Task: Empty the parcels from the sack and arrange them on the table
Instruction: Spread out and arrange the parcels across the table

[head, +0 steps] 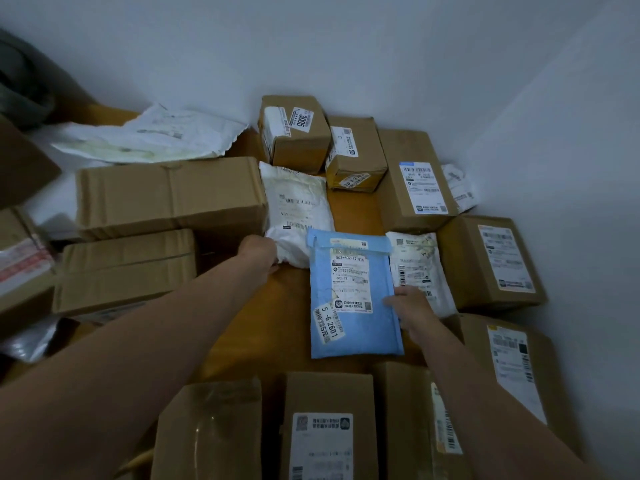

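Parcels ring the wooden tabletop (pixel 277 323), so I'd judge the unloading largely done and the arranging in hand. From the head view, the left hand (pixel 258 252) has its grip closed on the near corner of a white poly mailer (pixel 294 206), with the fingers hidden under the plastic. Just left of that grip sits a long cardboard box (pixel 169 195). The right hand (pixel 410 306) pinches the right edge of a blue padded mailer (pixel 349 296), fingertips (pixel 391 301) on top. The mailer lies flat, and its far left corner overlaps the white one. Just right of this grip lies a smaller white mailer (pixel 419 268). Well beyond the left grip a crumpled white bag (pixel 149 136) lies flat; it may be the emptied sack, though I cannot be sure. The next move, I'd say, calls for sliding the two soft parcels apart into the bare middle, labels up, without nudging the boxes.
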